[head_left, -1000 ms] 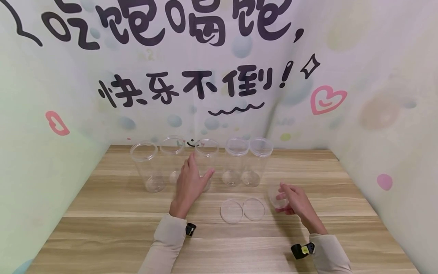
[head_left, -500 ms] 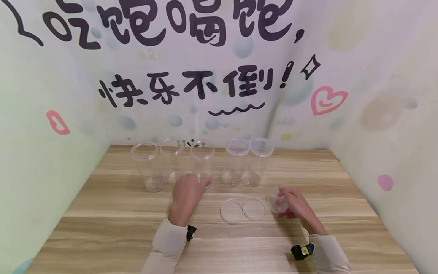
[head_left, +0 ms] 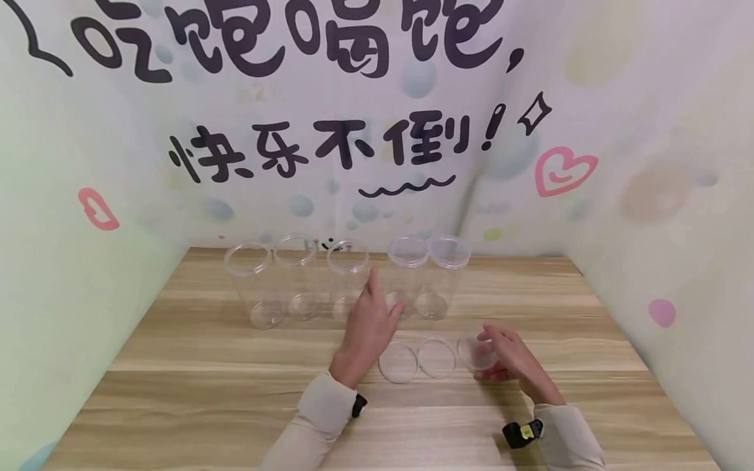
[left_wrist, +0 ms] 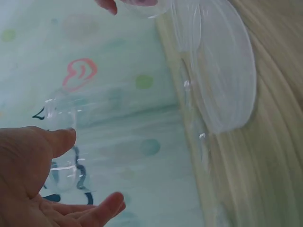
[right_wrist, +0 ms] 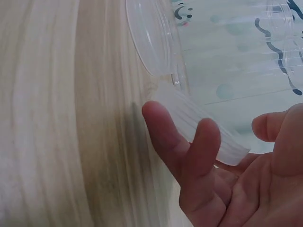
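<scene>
The right hand (head_left: 508,356) grips a clear lid (head_left: 469,353), its fingers curled at the rim and the lid tilted. Clear plastic shows poorly here, so whether that lid's lower edge meets the surface (head_left: 206,418) I can't say for sure. Just beside it, to the left, two flat lids (head_left: 437,358) lie side by side on the wood.

The left hand (head_left: 370,327) has a loose, spread grip with nothing in it, thumb out and forefinger extended, in front of the third cup (head_left: 347,275) and the fourth cup (head_left: 406,278). Touching or just short of them, I can't tell. The first cup (head_left: 247,281) and the second cup (head_left: 296,275) stand upright to the left, the fifth cup (head_left: 450,278) to the right. The fourth and fifth wear lids; the first three look uncovered. Behind the row, the wall (head_left: 330,98) carries large black characters and a pink heart (head_left: 565,171).
</scene>
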Demonstrator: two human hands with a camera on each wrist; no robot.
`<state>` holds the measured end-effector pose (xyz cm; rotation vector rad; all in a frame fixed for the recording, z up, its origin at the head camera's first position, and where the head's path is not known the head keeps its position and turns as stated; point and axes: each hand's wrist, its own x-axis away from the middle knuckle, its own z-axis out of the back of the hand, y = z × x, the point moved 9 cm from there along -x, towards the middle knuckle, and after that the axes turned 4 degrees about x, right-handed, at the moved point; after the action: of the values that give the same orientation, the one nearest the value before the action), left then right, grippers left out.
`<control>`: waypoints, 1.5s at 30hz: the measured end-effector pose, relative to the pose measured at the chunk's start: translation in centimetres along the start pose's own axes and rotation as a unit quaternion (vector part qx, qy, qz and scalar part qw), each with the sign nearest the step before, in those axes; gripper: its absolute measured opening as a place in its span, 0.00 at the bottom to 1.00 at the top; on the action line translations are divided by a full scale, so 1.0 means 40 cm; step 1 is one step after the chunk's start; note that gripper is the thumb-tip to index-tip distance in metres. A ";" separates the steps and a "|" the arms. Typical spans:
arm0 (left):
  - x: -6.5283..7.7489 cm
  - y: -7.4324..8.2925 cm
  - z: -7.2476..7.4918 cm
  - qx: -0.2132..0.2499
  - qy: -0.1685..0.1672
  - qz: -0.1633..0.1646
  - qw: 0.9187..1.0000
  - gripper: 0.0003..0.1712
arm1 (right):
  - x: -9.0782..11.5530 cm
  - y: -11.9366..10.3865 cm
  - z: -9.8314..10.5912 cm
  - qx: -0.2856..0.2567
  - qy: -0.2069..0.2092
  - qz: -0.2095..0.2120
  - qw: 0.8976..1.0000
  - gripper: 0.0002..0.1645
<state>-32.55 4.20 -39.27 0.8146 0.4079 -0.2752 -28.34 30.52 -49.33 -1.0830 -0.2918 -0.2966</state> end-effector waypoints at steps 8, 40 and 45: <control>-0.035 -0.022 -0.064 0.046 -0.005 0.063 0.997 0.54 | -0.002 -0.004 -0.002 0.071 0.003 0.022 0.997 0.45; -0.022 0.014 -0.019 -0.020 0.056 0.022 0.998 0.55 | 0.023 -0.040 -0.020 0.376 0.030 0.130 0.917 0.55; -0.018 0.025 -0.004 -0.024 0.057 0.021 0.998 0.56 | 0.023 -0.042 -0.026 0.376 0.022 0.135 0.917 0.54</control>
<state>-32.82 5.02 -38.39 0.7935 0.5026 -0.1802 -28.04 28.78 -48.07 -0.3427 -0.1856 0.0500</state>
